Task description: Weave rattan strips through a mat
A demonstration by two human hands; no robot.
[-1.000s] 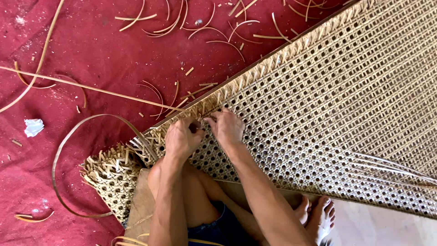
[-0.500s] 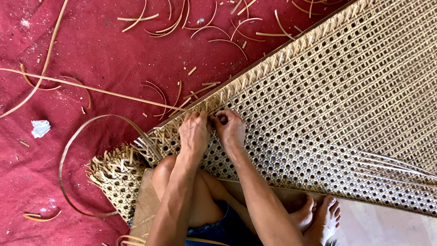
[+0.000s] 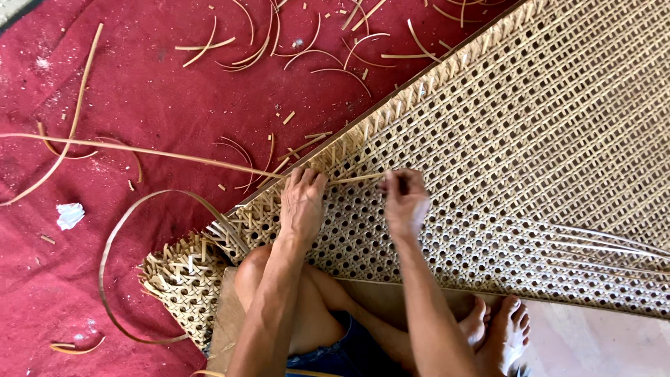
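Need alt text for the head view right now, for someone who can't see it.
Two bare hands work a thin pale cane strand across a large open-weave cane mat: the left hand presses flat on the weave, the right hand pinches the strand. The mat lies on a red carpet littered with curved cane offcuts.

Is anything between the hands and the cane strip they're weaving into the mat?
Nothing visible. The right hand pinches the strip directly; the left hand rests on the mat right beside it.
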